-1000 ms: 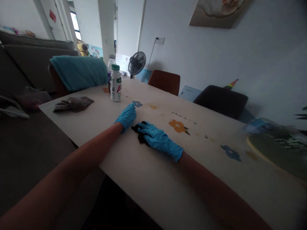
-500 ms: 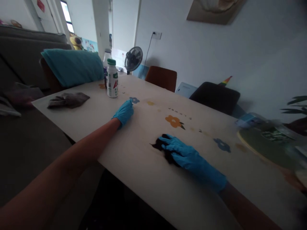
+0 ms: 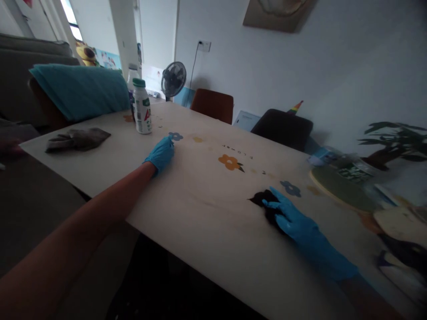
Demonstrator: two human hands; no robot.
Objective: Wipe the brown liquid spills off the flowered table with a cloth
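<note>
Cloth lay pinned under the flat, spread right hand, toward the counter's near edge; the left hand rested empty, well apart.

— What colours are on the hands?
— Both the left hand and the right hand wear bright blue gloves; the cloth under the right one is black.
— And the table?
— Pale cream, printed with an orange flower, blue flowers and small yellow blots, plus dark lettering.
— Near its far-left corner?
— A white bottle with a green cap and a red-and-green label, and by the left edge a grey-brown rag.
— Beyond the table?
— A teal blanket, a rust-brown chair, a black chair.
</note>
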